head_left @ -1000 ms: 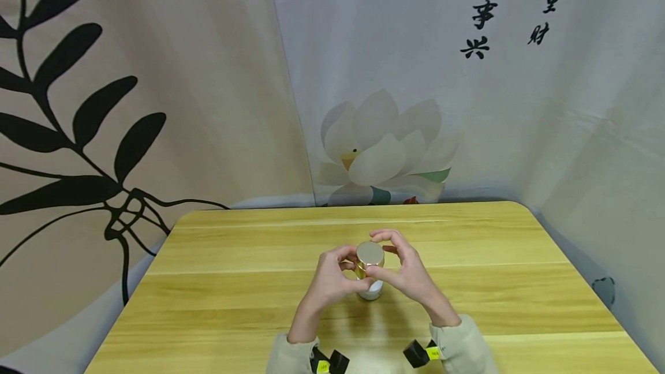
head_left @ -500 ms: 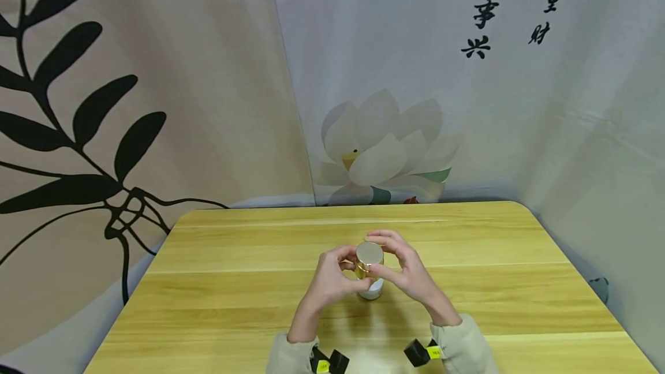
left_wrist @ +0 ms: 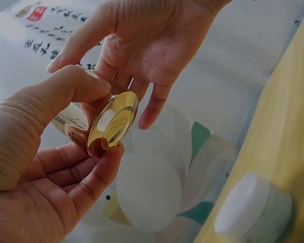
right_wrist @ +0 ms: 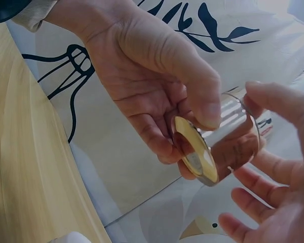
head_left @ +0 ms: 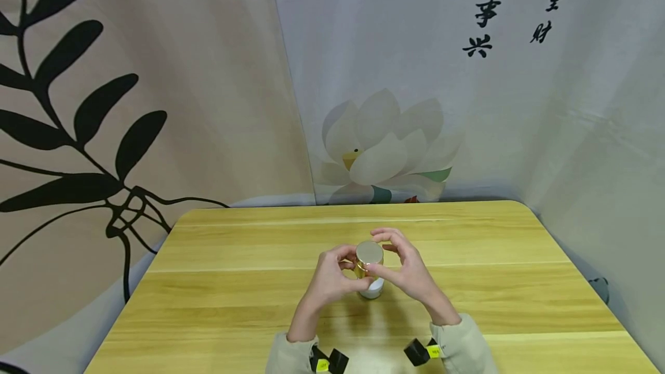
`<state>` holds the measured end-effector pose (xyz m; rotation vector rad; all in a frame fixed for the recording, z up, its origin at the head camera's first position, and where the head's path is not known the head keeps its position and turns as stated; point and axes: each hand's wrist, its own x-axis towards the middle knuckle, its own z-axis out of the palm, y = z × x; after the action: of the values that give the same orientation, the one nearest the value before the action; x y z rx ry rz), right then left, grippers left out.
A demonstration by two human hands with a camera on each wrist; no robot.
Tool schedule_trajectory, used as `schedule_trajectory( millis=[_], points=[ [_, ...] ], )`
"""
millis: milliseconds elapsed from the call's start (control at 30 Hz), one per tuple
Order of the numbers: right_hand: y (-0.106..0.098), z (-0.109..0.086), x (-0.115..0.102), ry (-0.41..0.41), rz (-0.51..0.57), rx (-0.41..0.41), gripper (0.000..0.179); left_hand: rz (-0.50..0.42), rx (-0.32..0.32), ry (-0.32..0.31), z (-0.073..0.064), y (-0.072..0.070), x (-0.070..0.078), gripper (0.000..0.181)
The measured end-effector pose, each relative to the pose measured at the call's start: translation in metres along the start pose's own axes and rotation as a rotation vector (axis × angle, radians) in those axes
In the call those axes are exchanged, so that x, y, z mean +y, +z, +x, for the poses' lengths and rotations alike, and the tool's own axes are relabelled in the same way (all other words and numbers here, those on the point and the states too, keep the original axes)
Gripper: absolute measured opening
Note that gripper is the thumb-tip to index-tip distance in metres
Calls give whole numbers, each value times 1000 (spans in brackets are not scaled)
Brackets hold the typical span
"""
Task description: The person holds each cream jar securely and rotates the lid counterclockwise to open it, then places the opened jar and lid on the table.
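Compared with 0.5 s ago, the upper fingers of the right hand [head_left: 407,276] have lifted slightly away from the top edge of the gold cylinder [head_left: 370,254], while the left hand [head_left: 332,280] and the cylinder sit almost exactly where they were. The left hand pinches the cylinder between thumb and fingers, close to its flared disc [left_wrist: 114,124], which bears small lettering I cannot read. The right hand is loosely spread, its fingers parted and gently bent around the opposite end; its thumb is at the edge there, though whether it presses I cannot tell. The cylinder is held up clear of the table [head_left: 249,281], its flat, pale top showing in the head view. Below it, a white jar [head_left: 372,288] stands upright on the wood, apart from the cylinder. Both wrists, in pale sleeves [head_left: 467,345], carry 1 black camera [head_left: 417,352] each
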<state>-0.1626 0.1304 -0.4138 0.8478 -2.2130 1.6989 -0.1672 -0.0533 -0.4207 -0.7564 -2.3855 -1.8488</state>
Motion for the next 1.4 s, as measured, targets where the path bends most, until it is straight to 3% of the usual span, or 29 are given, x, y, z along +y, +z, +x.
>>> schedule_trajectory(
  millis=[100, 200, 333, 433, 533, 667, 767, 900, 1133, 1400],
  points=[
    [-1, -1, 0, -39, -12, -21, 36, 6, -2, -6, -1, 0, 4, 35],
    [-1, -1, 0, -70, -22, -35, 42, 8, -10, -2, -3, -3, 19, 34],
    [1, -2, 0, -29, -8, -17, 45, 6, -13, -2, -5, -6, 35, 31],
    [2, -2, 1, 12, 14, 9, 41, 3, -10, -7, -6, -6, 37, 32],
    [2, -1, 2, 19, 14, 18, 37, 4, -4, 9, -4, -3, 21, 32],
    [0, -2, 1, -17, -14, -1, 36, 4, 5, 20, -1, 0, 0, 34],
    [-1, -3, 2, -72, -33, -27, 39, 3, 7, 3, -1, 0, 0, 35],
    [-1, -3, 2, -67, -56, -32, 47, 15, 4, -11, -2, 0, 5, 36],
    [2, -2, 1, 38, -27, 9, 43, 5, -6, -1, -6, -4, 35, 31],
    [-1, -3, 1, 5, -28, -24, 39, 4, -7, -17, -6, -5, 39, 32]
  ],
)
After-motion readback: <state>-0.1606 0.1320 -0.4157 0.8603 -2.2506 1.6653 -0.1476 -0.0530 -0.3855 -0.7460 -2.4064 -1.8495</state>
